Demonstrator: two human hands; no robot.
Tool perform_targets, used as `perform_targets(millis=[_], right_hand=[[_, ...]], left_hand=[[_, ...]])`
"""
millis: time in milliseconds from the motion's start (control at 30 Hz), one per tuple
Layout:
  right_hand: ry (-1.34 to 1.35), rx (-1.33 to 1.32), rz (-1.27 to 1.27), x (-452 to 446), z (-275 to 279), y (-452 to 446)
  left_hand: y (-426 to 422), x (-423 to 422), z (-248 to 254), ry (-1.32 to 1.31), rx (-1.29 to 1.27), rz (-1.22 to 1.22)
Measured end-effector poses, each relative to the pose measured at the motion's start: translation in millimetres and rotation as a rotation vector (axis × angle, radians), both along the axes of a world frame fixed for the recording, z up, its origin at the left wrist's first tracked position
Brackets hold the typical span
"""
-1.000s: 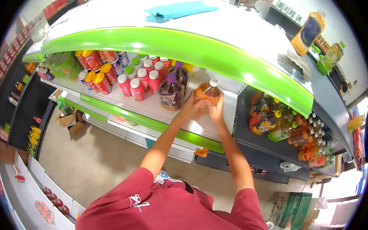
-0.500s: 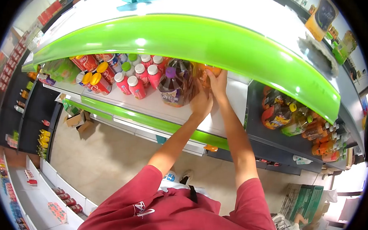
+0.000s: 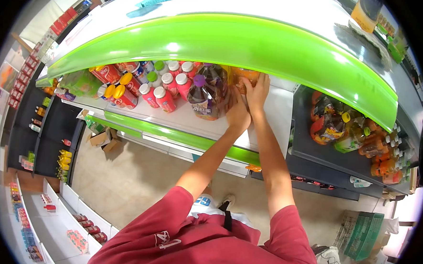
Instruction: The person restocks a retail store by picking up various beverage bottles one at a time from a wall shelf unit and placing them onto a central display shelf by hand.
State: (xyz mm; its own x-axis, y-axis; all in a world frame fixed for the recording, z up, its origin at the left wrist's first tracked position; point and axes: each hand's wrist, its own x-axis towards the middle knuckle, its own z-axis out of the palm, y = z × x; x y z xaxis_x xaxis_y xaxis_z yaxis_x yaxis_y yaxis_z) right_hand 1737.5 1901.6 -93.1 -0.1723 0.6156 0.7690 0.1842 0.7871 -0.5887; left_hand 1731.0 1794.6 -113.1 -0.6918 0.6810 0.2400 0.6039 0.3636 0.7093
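In the head view, my right hand (image 3: pixel 257 93) is at a bottle of orange drink (image 3: pixel 246 75) under the green shelf edge. Its thumb lies across the bottle's front and its fingers run up the right side. My left hand (image 3: pixel 239 113) sits lower and to the left, fingers stretched out against the orange bottle's left side. Just left of that hand stands a large dark bottle with a purple cap (image 3: pixel 204 100). The shelf edge and my hands hide much of the orange bottle.
Pink bottles with white caps (image 3: pixel 164 100) and yellow-lidded red containers (image 3: pixel 125 97) stand on the left of the shelf (image 3: pixel 277 116). A green front strip (image 3: pixel 226 37) overhangs it. More bottles (image 3: pixel 326 131) stand at right. A green crate (image 3: pixel 365 235) is on the floor.
The camera view has shifted a little. My right hand's fingers now show straighter along the orange bottle's side. My left hand stays low beside the bottle.
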Motion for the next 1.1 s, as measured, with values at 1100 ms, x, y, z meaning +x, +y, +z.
perform_targets(millis=[1100], right_hand=[[-0.201, -0.127, -0.096, 18, -18, -3]], left_hand=[[15, -14, -17, 0.018, -0.042, 0.031]])
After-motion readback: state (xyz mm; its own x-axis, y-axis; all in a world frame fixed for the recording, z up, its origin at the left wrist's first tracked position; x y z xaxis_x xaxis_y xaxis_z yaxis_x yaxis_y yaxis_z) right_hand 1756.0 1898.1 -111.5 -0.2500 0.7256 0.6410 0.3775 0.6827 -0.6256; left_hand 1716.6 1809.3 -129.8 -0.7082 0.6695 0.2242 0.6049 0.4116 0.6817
